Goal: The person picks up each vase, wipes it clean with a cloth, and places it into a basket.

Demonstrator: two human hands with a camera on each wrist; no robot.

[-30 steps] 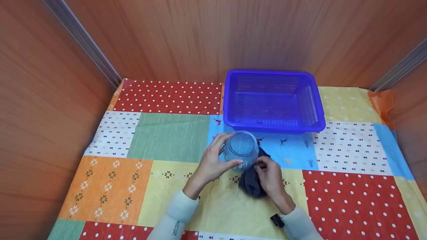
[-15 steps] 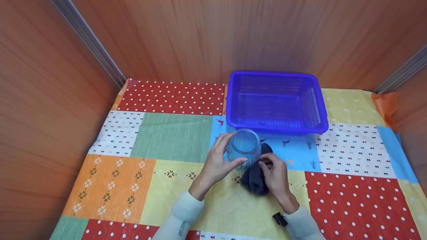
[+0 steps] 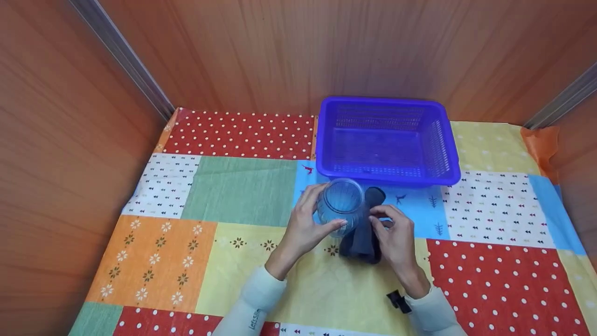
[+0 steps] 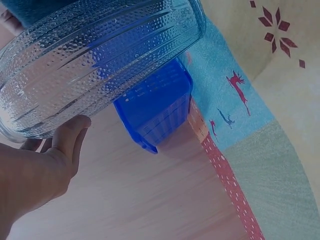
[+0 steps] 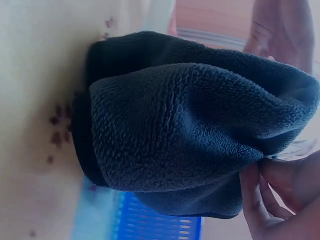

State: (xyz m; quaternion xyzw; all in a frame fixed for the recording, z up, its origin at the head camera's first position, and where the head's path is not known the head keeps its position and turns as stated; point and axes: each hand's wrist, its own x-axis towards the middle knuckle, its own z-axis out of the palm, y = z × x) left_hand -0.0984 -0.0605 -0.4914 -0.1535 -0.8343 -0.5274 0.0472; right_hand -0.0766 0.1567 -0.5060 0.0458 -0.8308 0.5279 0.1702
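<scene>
A clear textured glass jar [image 3: 343,205] stands mouth-up in my left hand [image 3: 305,228], whose fingers and thumb grip its sides. The left wrist view shows the ribbed, dimpled wall of the jar [image 4: 100,65] close up, with fingertips on it. On the jar's right side, my right hand [image 3: 394,233] pinches a dark grey towel [image 3: 364,240] between thumb and fingers. Seen from the right wrist, the fluffy towel [image 5: 170,120] hangs in folds from the pinch and covers most of the jar.
Just behind the jar, a purple plastic basket [image 3: 387,179] sits against the wooden back wall [image 3: 280,56]. A patchwork-print cloth [image 3: 242,191] covers the table. Wooden side panels rise at left and right.
My right hand has shifted slightly to the right and away from me with its pinch of towel. The towel's far end now shows beside the jar's rim. The left hand keeps its grip.
</scene>
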